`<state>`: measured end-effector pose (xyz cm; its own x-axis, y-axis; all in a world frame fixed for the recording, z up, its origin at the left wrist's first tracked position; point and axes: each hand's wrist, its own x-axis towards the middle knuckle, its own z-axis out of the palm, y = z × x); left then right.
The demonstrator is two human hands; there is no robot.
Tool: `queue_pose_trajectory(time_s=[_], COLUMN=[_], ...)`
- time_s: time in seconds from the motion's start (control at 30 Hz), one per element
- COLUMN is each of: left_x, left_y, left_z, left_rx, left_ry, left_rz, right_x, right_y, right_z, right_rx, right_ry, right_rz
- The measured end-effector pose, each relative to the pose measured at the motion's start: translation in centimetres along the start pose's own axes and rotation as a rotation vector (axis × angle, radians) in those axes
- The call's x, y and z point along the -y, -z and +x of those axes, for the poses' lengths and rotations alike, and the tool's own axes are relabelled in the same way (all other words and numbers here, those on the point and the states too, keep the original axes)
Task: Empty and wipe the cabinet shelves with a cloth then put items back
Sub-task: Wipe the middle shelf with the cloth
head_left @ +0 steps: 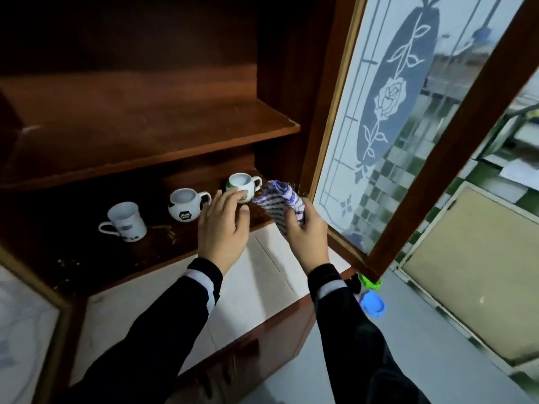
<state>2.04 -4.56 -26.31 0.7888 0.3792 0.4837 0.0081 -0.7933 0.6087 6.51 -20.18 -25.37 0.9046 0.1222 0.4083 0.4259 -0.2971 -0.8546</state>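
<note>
Three white mugs stand on the dark lower shelf (87, 258) of the wooden cabinet: a tall one (127, 221) at the left, a round football-patterned one (186, 205) in the middle, and a small green-marked one (243, 185) at the right. My left hand (224, 225) reaches toward the small mug with fingers relaxed, its fingertips at the mug's side. My right hand (306, 231) grips a blue-and-white striped cloth (280, 199) bunched up just right of that mug. The upper shelf (145, 123) holds nothing visible.
The cabinet's glass door (393, 112) with a rose pattern stands open at the right, close to my right hand. A white countertop (262, 287) lies below the shelf. Green and blue plastic objects (372, 295) sit at the counter's right end. Crumbs lie on the lower shelf.
</note>
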Motion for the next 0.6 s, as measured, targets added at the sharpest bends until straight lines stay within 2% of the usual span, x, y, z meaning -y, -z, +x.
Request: queue_pose_trajectory(time_s=[0.23,0.37,0.6], left_x=[-0.3,-0.6,0.3], left_y=[0.5,0.9,1.6], left_z=[6.6,10.2,12.6], left_rx=[-0.156,-0.263,-0.259], left_ry=[0.048,0.109,0.271], left_rz=[0.169,0.246,0.397], right_x=[1.6,3.0,4.7], right_y=[-1.6,-2.1,-5.5], right_z=[8.8,13.8,20.6], right_rx=[0.037,0.066,0.083], right_ry=[0.152,0.346,0.686], right_rz=[0.13,0.152,-0.122])
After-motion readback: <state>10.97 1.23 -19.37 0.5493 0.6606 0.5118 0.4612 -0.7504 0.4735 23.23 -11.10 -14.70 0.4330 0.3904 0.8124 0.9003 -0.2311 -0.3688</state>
